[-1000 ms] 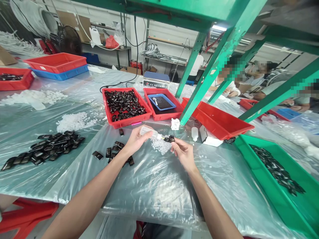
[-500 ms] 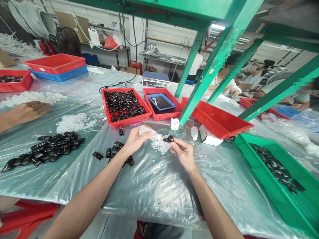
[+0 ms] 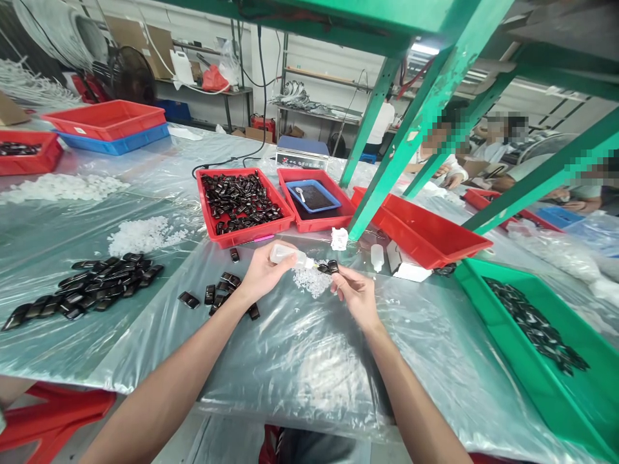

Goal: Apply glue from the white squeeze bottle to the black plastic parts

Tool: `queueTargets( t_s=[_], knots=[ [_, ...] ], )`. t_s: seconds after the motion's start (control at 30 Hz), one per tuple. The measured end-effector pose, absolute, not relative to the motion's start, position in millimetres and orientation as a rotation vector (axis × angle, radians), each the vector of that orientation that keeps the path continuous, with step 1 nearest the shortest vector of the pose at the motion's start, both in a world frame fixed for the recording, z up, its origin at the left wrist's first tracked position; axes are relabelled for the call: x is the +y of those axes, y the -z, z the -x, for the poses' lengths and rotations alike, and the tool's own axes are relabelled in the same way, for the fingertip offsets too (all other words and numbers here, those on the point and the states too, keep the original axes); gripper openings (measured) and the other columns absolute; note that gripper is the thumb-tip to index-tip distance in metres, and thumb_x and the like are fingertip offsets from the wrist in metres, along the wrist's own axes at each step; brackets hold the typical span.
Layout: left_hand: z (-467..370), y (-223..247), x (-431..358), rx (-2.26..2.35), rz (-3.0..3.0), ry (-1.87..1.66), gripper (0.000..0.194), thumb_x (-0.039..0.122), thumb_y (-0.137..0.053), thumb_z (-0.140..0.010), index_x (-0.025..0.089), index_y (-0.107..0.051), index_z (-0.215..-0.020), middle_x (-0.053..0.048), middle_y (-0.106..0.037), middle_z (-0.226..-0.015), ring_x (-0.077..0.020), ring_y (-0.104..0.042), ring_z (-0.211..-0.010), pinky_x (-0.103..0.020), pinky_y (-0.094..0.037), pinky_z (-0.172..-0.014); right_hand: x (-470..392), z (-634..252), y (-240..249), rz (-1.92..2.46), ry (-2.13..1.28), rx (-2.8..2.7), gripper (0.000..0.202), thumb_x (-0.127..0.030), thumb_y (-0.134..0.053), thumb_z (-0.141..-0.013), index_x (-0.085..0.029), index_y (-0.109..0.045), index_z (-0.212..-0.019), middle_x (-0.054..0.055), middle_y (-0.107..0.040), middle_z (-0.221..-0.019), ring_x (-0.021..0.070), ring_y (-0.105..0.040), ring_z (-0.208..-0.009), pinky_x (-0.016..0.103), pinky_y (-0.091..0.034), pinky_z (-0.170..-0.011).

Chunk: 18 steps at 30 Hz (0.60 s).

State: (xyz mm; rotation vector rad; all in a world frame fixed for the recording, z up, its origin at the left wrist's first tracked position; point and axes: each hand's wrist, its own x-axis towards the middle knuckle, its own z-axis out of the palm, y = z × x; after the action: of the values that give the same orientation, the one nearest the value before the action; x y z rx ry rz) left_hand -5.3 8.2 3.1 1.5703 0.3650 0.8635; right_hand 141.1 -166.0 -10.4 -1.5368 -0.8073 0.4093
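My left hand is closed around a translucent squeeze bottle, held on its side with the nozzle pointing right. The nozzle tip is at a small glossy black part, which the fingers of my right hand pinch; whether tip and part touch I cannot tell. Beneath them lies a small heap of clear-white bits on the plastic-covered table. Left of my left hand several loose black parts are scattered, partly hidden behind my forearm.
A red tray of black parts stands beyond my hands, beside a red tray holding a blue one. A green tray is at right, below green frame posts. Further left lie a black pile and white bits.
The co-worker's hand at the left has gone out of view from above the white bits. My two hands, the bottle and the black part stay almost where they were.
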Motion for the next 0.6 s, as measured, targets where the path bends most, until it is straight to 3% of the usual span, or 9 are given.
queueTargets(
  t_s=[0.17,0.6],
  knots=[
    [8.8,-6.1,3.9,0.339,-1.684,-0.896,0.025,0.039,-0.075,-0.083,0.015,-0.073,-0.092,-0.007,-0.073,-0.087,-0.0169,-0.063,-0.074,-0.025,-0.049,-0.064,-166.7,-141.3,9.4,1.527,-0.411,-0.8,0.04,-0.046,-0.073,-0.081,-0.016,-0.082,-0.106,-0.001,-0.058,-0.054,0.0113,-0.043,-0.046,0.026,-0.037,-0.044],
    [10.5,-11.4,0.6,0.347,-1.744,-0.92,0.025,0.038,-0.074,-0.082,0.015,-0.072,-0.092,-0.005,-0.073,-0.083,-0.0151,-0.063,-0.068,-0.023,-0.049,-0.059,-167.0,-141.2,8.0,1.511,-0.427,-0.816,0.041,-0.048,-0.075,-0.081,-0.016,-0.081,-0.105,-0.001,-0.059,-0.056,0.0109,-0.043,-0.046,0.027,-0.037,-0.045]
  ],
)
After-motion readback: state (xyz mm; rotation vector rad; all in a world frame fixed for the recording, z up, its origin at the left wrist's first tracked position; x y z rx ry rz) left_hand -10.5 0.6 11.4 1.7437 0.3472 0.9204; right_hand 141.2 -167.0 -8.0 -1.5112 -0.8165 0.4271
